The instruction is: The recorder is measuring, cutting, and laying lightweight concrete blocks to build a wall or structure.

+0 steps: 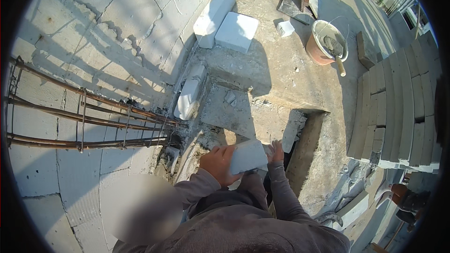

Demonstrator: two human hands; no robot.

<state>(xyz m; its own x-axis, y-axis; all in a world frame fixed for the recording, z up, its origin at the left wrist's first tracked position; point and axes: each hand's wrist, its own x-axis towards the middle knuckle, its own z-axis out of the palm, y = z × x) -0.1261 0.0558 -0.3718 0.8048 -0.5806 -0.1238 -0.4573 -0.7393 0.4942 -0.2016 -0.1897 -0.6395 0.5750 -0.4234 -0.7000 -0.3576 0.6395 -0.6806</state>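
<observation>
A pale grey-white masonry block [248, 156] is held in front of my body, just above the stepped concrete. My left hand [218, 164] is closed around its left end, with the fingers over the edge. At the block's other end is my right hand [276, 151], its fingers stretched out and pointing away from me. Whether the right fingers press on the block is hard to make out. Past the hands lies a recessed concrete step [227, 110], with small broken pieces on it. A narrow white block [191, 93] stands against the wall at the left of this step.
Rusty rebar [93, 121] juts from the left beside a block wall [122, 14]. To the right, a dark slot [302, 143] opens in the concrete. A mortar bucket [323, 49] holding a wooden-handled tool stands farther off, near stacked blocks [393, 103]. Another person's leg [408, 199] shows lower right.
</observation>
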